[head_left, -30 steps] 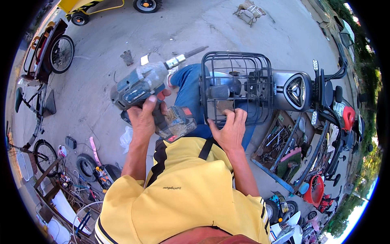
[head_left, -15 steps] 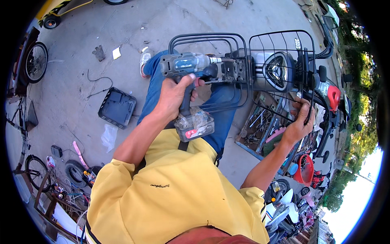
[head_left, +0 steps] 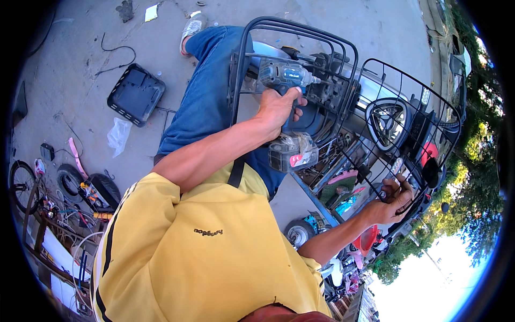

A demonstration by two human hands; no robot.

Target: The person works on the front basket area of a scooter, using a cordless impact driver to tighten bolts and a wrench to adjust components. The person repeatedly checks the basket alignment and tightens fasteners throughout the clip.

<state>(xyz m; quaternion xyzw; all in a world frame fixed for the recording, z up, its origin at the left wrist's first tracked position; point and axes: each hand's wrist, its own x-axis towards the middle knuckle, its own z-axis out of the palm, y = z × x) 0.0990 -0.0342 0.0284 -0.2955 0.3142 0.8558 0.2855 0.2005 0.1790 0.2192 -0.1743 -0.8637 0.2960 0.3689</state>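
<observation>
item: cordless drill (head_left: 284, 80), gripped in left hand (head_left: 276, 107), nose against wire basket (head_left: 375, 123) mount on scooter (head_left: 386, 115). right hand (head_left: 394, 196) clenched on basket rim. risk: bit may slip; basket may twist.

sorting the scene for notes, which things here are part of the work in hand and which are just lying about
In use: cordless drill gripped by the left hand; black wire basket held at its rim by the right hand; scooter.

Lying about: black plastic tray, clear plastic bag, loose cable, small tyres.
</observation>
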